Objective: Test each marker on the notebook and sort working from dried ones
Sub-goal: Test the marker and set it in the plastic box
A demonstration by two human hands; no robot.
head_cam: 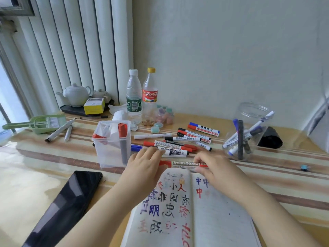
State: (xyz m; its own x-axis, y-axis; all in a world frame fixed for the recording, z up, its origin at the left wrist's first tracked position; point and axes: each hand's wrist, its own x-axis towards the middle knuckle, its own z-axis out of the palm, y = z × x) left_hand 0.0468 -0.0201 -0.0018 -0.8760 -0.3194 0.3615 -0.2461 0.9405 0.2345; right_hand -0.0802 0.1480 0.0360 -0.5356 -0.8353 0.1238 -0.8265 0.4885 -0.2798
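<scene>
The worktop [44,175] is striped in brown and cream and runs to a pale wall. An open notebook [204,220] lies at the near edge, its left page crowded with red, blue and black characters, its right page bearing three at the top. A dark tablet [67,202] lies to its left.

Both forearms reach in over the notebook. The left hand [144,164] has its fingers extended and close together, laid over the red end of a whiteboard marker [185,164] that lies crosswise just beyond the notebook's far edge. The right hand [211,166] has its fingers curled, pinching the marker's right end.

At far right stands a clear jar [249,132] holding several markers upright and leaning. Left of the hands is a clear square tub [112,145] with a grey, red-capped marker standing in it and another red cap beside that. Between jar and tub, just beyond the hands, lies a loose pile of markers [181,141] with red, black and blue caps.

Farther back stand a water bottle [133,97] and a cola bottle [150,97], touching or nearly so. At far left are a white teapot [76,95] on a dark tray, a yellow box [94,106] and a green dustpan [42,123]. Two grey pens [60,131] lie near the dustpan.
</scene>
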